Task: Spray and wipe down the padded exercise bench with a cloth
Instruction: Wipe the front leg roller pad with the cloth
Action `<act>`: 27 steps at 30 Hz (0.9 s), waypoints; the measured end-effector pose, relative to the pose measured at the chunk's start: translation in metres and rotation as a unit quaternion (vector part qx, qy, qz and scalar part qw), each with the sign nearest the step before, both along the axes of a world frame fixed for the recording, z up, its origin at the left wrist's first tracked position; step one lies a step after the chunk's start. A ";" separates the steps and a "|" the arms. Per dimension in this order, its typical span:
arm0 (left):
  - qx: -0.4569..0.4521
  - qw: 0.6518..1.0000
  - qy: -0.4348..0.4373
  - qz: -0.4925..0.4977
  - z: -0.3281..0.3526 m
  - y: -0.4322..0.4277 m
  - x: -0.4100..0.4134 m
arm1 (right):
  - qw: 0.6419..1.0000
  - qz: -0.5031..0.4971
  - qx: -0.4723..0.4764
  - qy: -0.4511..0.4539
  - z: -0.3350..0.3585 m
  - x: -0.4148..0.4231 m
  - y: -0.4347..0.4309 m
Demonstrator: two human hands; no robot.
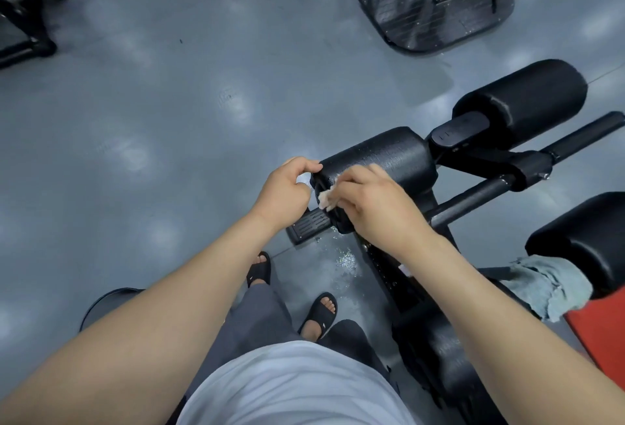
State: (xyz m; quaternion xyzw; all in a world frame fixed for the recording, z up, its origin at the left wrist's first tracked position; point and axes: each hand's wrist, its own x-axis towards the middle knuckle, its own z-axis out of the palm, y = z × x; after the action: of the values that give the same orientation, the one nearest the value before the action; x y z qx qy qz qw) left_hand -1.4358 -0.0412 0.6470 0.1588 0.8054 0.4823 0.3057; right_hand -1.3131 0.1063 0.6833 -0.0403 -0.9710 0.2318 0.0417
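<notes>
A black padded roller (382,160) of the exercise bench lies in the middle of the view, its top speckled with spray droplets. My left hand (287,187) grips the roller's near end at its upper edge, fingers curled round the rim. My right hand (375,201) holds a small pale cloth (325,198) and presses it against the roller's end face. A second black roller (521,99) sits further back on the same frame. A larger black pad (581,238) is at the right edge.
A grey-blue towel (548,286) drapes over the bench frame at the right, beside something red (602,333). Wet droplets (345,260) lie on the grey floor near my sandalled feet (319,314). Other black gym machines stand at the top right (439,5) and top left (23,11).
</notes>
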 end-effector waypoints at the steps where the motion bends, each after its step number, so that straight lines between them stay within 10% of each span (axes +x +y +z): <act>1: -0.001 1.000 -0.001 0.001 0.003 0.001 0.002 | 1.000 -0.018 0.000 0.010 0.000 -0.005 0.002; 9: -0.029 0.998 0.030 -0.043 0.010 -0.004 0.002 | 0.995 -0.083 0.015 0.062 -0.014 0.004 -0.024; 15: -0.036 0.993 0.078 -0.077 0.037 -0.006 0.007 | 0.968 -0.133 -0.185 0.104 -0.007 0.021 -0.029; 27: 0.158 0.981 -0.093 0.060 0.077 0.013 0.015 | 0.874 -0.298 -0.383 0.032 0.035 0.028 -0.017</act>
State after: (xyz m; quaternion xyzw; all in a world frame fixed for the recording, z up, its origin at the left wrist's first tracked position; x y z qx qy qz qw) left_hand -1.4207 -0.0281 0.7243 0.1104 0.6949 0.6340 0.3209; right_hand -1.2852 0.0889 0.7179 -0.3336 -0.7463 0.5632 0.1208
